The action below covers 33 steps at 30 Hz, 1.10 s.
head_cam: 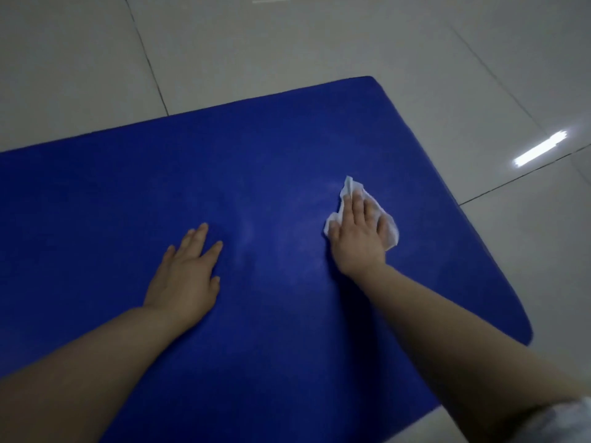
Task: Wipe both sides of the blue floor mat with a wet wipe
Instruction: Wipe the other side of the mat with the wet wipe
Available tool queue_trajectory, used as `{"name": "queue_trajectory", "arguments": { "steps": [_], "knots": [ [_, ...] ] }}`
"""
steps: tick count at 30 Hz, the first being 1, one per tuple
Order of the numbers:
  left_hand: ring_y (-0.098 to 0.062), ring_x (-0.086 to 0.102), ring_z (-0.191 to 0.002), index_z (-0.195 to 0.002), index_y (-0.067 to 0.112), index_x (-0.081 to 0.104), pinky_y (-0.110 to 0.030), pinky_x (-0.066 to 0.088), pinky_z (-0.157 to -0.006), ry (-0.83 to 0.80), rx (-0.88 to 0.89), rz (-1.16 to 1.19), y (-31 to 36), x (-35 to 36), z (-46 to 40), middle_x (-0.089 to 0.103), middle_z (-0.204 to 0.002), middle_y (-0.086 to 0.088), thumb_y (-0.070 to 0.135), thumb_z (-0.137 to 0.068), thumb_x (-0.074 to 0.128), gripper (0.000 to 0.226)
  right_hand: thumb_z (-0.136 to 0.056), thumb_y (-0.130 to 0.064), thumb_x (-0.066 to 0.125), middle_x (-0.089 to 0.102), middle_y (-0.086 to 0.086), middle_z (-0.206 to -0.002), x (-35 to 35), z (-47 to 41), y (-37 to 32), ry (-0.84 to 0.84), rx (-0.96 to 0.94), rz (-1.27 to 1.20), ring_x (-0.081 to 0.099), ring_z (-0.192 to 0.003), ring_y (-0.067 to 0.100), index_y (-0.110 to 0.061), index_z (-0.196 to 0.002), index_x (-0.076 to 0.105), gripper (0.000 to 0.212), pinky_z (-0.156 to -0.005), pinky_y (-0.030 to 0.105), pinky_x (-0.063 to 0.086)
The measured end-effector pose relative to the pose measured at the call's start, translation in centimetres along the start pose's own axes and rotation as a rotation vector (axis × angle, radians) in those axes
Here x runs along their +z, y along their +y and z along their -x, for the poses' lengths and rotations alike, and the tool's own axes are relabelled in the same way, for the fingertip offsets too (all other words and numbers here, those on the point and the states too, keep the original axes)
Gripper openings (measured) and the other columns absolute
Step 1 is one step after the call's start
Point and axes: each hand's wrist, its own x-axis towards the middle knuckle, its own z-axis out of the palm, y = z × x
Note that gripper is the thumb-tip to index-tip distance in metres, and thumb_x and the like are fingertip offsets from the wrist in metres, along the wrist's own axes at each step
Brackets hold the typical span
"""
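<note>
Blue floor mat (192, 187), flat on tiled floor (319, 43). Right hand (358, 231) flat-fingered, pressing wet wipe (388, 230); left hand (188, 270) open, steadying. Recommended: overlapping strokes, even pressure, reaching edges.

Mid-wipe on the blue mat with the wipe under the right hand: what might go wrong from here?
1. The wet wipe is bunched under the flat right hand, so it may leave streaks or missed patches.
2. The blue mat lies on glossy floor tiles; only the left hand pins it, so a hard stroke could slide it.
3. Faint smears show mid-mat; coverage looks uneven.
</note>
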Motion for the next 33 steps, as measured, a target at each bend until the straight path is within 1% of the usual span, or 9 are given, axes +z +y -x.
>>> {"name": "queue_trajectory", "arguments": {
  "steps": [7,9,14,17,21,23,28,30,33],
  "knots": [
    [-0.017,0.0,-0.148,-0.149,0.024,0.03,-0.032,0.004,-0.119,0.034,0.073,0.139,1.9,0.1,1.2,0.0,-0.162,-0.001,0.021,-0.097,0.046,0.055,-0.092,-0.042,0.029,0.039,0.0,-0.15,3.4,8.7,-7.2,-0.026,-0.822,0.097,0.035,-0.138,0.022,-0.019,-0.146,0.037,0.059,-0.111,0.048,0.023],
    [-0.017,0.0,-0.148,-0.15,0.023,0.027,-0.031,0.003,-0.118,0.017,0.077,0.128,1.7,0.3,2.1,-0.002,-0.162,-0.002,0.02,-0.098,0.045,0.056,-0.09,-0.042,0.03,0.04,-0.002,-0.148,2.4,6.6,-5.2,0.057,-0.635,0.055,0.039,-0.134,0.02,-0.025,-0.148,0.031,0.06,-0.11,0.042,0.028],
    [-0.011,0.009,-0.147,-0.151,0.026,0.026,-0.025,0.014,-0.115,-0.003,0.018,0.324,0.6,0.7,3.3,0.006,-0.161,0.006,0.015,-0.099,0.042,0.054,-0.097,-0.04,0.004,-0.008,0.005,-0.16,1.5,3.5,-3.2,-0.001,-0.093,0.095,-0.004,-0.146,0.029,-0.012,-0.152,-0.005,0.063,-0.116,0.051,-0.002],
    [-0.012,0.022,-0.143,-0.147,0.021,0.036,-0.025,0.021,-0.112,0.126,-0.067,0.437,0.6,0.2,2.9,0.02,-0.159,0.004,0.01,-0.097,0.043,0.052,-0.082,-0.042,-0.003,0.009,0.011,-0.159,2.8,8.8,-9.2,-0.094,-0.482,0.118,0.013,-0.143,0.037,-0.012,-0.152,0.01,0.078,-0.11,0.062,0.007],
    [-0.015,0.031,-0.139,-0.14,0.017,0.048,-0.03,0.031,-0.107,0.184,-0.088,0.47,0.4,-0.3,3.2,0.028,-0.156,0.003,0.007,-0.095,0.046,0.046,-0.091,-0.042,0.024,0.042,-0.001,-0.146,5.7,18.2,-12.0,-0.178,-1.235,0.322,0.035,-0.134,0.026,-0.027,-0.14,0.042,0.054,-0.106,0.059,0.025],
    [-0.015,0.034,-0.138,-0.136,0.017,0.052,-0.029,0.032,-0.106,0.197,-0.067,0.478,0.1,-0.3,3.8,0.03,-0.154,0.003,0.006,-0.095,0.046,0.043,-0.091,-0.044,0.033,0.04,-0.004,-0.148,6.4,17.4,-10.2,-0.107,-1.17,0.222,0.037,-0.135,0.02,-0.028,-0.142,0.039,0.054,-0.11,0.053,0.023],
    [-0.009,0.043,-0.129,-0.128,0.017,0.059,-0.017,0.033,-0.098,0.193,-0.043,0.487,-0.7,0.8,6.3,0.036,-0.15,0.007,0.005,-0.096,0.045,0.037,-0.096,-0.039,0.024,0.033,0.005,-0.152,4.7,9.2,-3.9,0.202,-0.315,0.028,0.033,-0.139,0.028,-0.014,-0.146,0.033,0.057,-0.11,0.05,0.016],
    [-0.011,0.043,-0.129,-0.126,0.016,0.061,-0.018,0.034,-0.099,0.166,-0.027,0.494,-0.4,1.3,6.8,0.038,-0.149,0.005,0.004,-0.095,0.046,0.036,-0.091,-0.037,0.029,0.036,0.011,-0.15,5.6,11.0,-4.7,0.233,-0.361,0.106,0.036,-0.135,0.035,-0.01,-0.145,0.031,0.06,-0.105,0.058,0.024],
    [-0.012,0.043,-0.129,-0.125,0.016,0.062,-0.02,0.035,-0.101,0.154,-0.027,0.514,0.5,1.7,6.9,0.039,-0.148,0.004,0.004,-0.094,0.046,0.036,-0.088,-0.042,0.036,0.033,0.006,-0.151,8.0,18.5,-7.1,0.088,-0.883,0.16,0.037,-0.136,0.032,-0.018,-0.146,0.028,0.063,-0.102,0.059,0.028]
  ]
}}
